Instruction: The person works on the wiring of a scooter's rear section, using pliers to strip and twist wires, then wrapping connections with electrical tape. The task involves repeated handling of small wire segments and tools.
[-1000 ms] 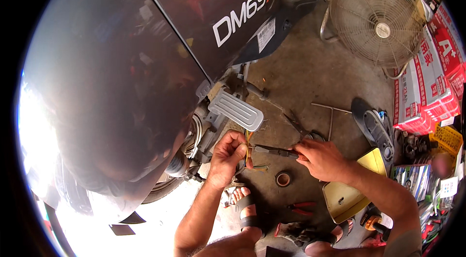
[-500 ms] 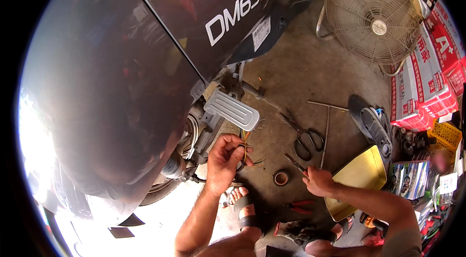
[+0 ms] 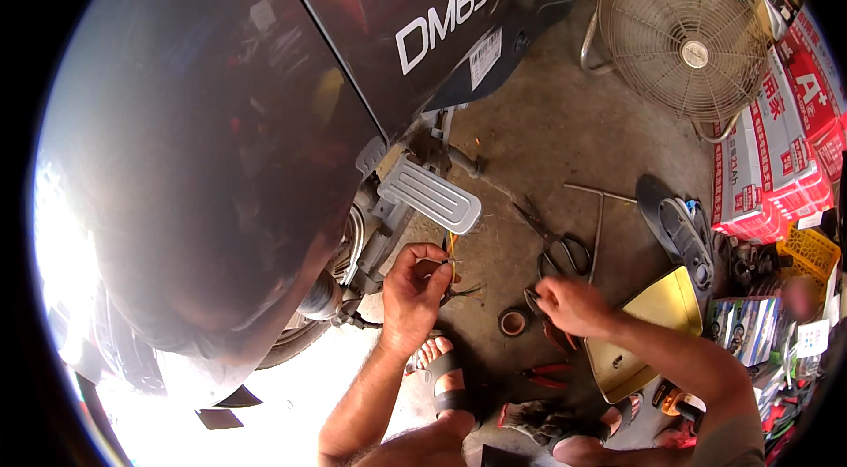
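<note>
The left hand point(image 3: 415, 290) is raised beside the vehicle, fingers narrowed to a pinch on a small bundle of thin wires point(image 3: 453, 266) that shows yellow and dark strands fanning out past the fingertips. The right hand point(image 3: 572, 306) is lowered to the concrete floor point(image 3: 547, 131), fingers curled over a dark hand tool point(image 3: 535, 301); whether they have fully clamped it cannot be told, since only its tip shows. Largest item above the left hand is the dark glossy body panel point(image 3: 265, 114) of a scooter, with a ribbed grey footrest point(image 3: 430, 195) just above the pinched wires. Well beyond the right hand stands a round wire-guard floor fan point(image 3: 684, 34), with red-and-white cartons point(image 3: 776, 158) to its right. A yellow tray point(image 3: 653, 326) lies just right of the right forearm, a dark sandal point(image 3: 679, 229) above it. Black-handled scissors point(image 3: 560, 246) lie just above the right hand, a small roll of tape point(image 3: 512, 321) lies between the two hands, and red-handled pliers point(image 3: 547, 372) lie below the right wrist. Judgement: the wire work would go best with the left pinch kept steady and close to the strand ends so they stay separated and visible, and with the tool brought up without dragging across the loose strands. The wires appear slender, flexible and short, emerging from under the footrest area; their ends are too small to tell if stripped.
</note>
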{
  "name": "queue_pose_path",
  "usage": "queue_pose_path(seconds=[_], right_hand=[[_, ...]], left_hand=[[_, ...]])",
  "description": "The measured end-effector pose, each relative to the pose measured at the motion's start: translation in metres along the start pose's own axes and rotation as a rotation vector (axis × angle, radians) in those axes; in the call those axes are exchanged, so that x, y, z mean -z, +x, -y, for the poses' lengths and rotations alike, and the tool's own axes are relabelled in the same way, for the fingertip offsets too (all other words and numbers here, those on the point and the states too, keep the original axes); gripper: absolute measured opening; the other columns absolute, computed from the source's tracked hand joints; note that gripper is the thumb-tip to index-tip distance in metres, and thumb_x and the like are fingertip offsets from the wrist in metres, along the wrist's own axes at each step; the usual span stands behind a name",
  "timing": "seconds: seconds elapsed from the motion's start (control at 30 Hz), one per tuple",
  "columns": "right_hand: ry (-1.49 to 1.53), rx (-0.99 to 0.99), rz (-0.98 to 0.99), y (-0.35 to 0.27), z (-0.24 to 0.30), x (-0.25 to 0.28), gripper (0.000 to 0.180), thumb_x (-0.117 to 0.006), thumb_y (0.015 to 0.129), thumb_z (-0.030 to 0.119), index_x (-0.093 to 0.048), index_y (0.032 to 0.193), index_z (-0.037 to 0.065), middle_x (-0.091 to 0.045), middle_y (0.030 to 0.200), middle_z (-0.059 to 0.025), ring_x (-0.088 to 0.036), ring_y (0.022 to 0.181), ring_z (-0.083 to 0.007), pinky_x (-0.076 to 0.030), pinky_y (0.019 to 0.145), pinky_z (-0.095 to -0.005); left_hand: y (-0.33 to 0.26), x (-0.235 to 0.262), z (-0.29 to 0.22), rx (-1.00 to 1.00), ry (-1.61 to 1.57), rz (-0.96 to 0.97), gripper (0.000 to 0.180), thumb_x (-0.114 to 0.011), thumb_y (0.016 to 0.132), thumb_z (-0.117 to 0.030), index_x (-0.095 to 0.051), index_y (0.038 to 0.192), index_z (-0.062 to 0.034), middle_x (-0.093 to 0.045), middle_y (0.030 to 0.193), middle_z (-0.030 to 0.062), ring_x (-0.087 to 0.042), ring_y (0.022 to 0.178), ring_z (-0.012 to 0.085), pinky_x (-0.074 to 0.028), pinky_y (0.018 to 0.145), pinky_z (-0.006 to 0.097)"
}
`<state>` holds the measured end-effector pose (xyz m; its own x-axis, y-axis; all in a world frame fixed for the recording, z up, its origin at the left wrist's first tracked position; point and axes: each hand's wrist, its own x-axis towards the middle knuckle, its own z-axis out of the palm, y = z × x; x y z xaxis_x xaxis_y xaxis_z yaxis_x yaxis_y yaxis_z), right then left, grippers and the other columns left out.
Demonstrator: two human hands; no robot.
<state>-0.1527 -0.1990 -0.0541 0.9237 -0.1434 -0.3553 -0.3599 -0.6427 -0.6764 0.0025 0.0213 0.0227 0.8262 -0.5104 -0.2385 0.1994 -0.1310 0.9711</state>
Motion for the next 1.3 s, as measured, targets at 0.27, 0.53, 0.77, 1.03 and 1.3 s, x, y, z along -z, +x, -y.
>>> queue_pose_path(seconds=[0.27,0.53,0.77,1.03,1.3], right_hand=[[0.387,0.453,-0.301,0.042,0.119,0.039,0.01,-0.06,0.084,0.001,-0.057,0.093,0.004,-0.063,0.083,-0.0124,-0.062,0.071,-0.0308,-0.049,0.063,-0.0383],[0.082,0.547,-0.511,0.052,0.132,0.014,0.015,-0.064,0.08,0.004,-0.057,0.093,0.009,-0.061,0.085,-0.0089,-0.058,0.074,-0.0313,-0.042,0.07,-0.0426],[0.076,0.562,-0.578,0.059,0.139,0.01,0.015,-0.067,0.078,0.004,-0.058,0.09,0.009,-0.061,0.082,-0.0071,-0.058,0.074,-0.0298,-0.04,0.071,-0.0413],[0.1,0.564,-0.526,0.065,0.146,0.015,0.01,-0.068,0.079,0.007,-0.06,0.084,0.009,-0.064,0.077,-0.0052,-0.06,0.072,-0.0273,-0.04,0.072,-0.0407],[0.344,0.479,-0.389,0.069,0.145,0.017,0.006,-0.066,0.079,0.002,-0.06,0.08,0.003,-0.064,0.073,-0.009,-0.06,0.067,-0.028,-0.044,0.065,-0.0378]], left_hand=[[0.005,0.004,0.011,-0.044,-0.116,-0.011,0.013,-0.06,0.092,-0.004,-0.055,0.104,0.0004,-0.06,0.092,0.005,-0.057,0.079,0.0089,-0.053,0.065,0.023],[0.004,0.002,0.009,-0.088,-0.068,-0.03,0.01,-0.06,0.091,-0.001,-0.056,0.101,0.001,-0.058,0.092,0.0041,-0.057,0.079,0.0094,-0.052,0.066,0.024],[0.002,-0.001,0.013,-0.236,0.05,-0.12,0.011,-0.064,0.086,0.005,-0.059,0.096,0.0032,-0.056,0.104,0.0072,-0.06,0.086,0.0123,-0.053,0.069,0.025],[0.002,0.0,0.019,-0.21,-0.039,-0.152,0.009,-0.065,0.085,0.004,-0.059,0.093,0.004,-0.057,0.106,0.0091,-0.063,0.083,0.0141,-0.056,0.067,0.026],[0.003,-0.001,0.017,-0.174,-0.044,-0.105,0.01,-0.064,0.086,0.006,-0.058,0.094,0.0043,-0.056,0.105,0.0081,-0.064,0.086,0.0146,-0.056,0.07,0.026]])
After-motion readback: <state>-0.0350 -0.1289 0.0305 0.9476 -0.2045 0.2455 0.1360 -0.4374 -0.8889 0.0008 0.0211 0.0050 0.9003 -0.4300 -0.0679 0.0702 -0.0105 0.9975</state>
